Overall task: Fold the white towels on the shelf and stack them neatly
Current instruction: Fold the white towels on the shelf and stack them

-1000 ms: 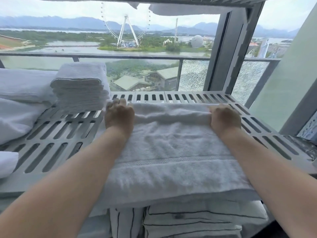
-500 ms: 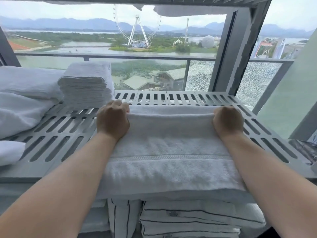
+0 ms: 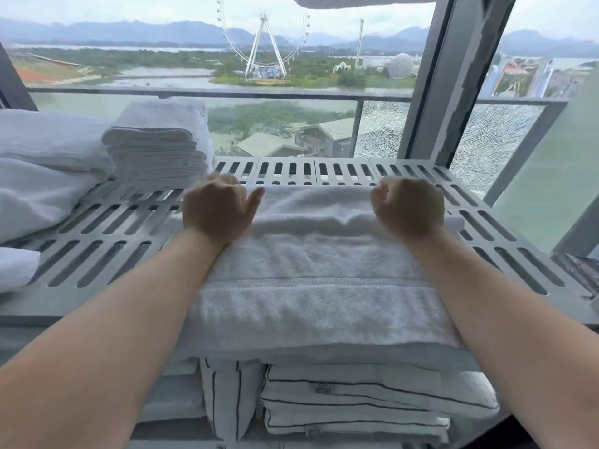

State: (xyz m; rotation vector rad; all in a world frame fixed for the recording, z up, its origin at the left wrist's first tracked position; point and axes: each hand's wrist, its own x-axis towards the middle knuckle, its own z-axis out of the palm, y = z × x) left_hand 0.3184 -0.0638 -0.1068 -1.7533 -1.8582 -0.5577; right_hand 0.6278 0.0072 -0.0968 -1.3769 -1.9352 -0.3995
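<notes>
A white towel (image 3: 317,280) lies across the slotted grey shelf (image 3: 97,241), its near part hanging over the front edge. Its far end is doubled back into a thick fold. My left hand (image 3: 217,210) grips the left end of that fold with curled fingers, thumb pointing right. My right hand (image 3: 406,209) grips the right end, knuckles up. A neat stack of folded white towels (image 3: 158,147) stands at the shelf's back left.
Bulky white bedding (image 3: 42,170) fills the left end of the shelf. Below the shelf lie white linens with thin black stripes (image 3: 350,403). Behind the shelf is a window with a railing and a dark frame post (image 3: 453,79). Bare slots show at back right.
Both hands have lifted a little with the far fold and curled tighter round it; the fold looks thicker. The view has shifted slightly to the right.
</notes>
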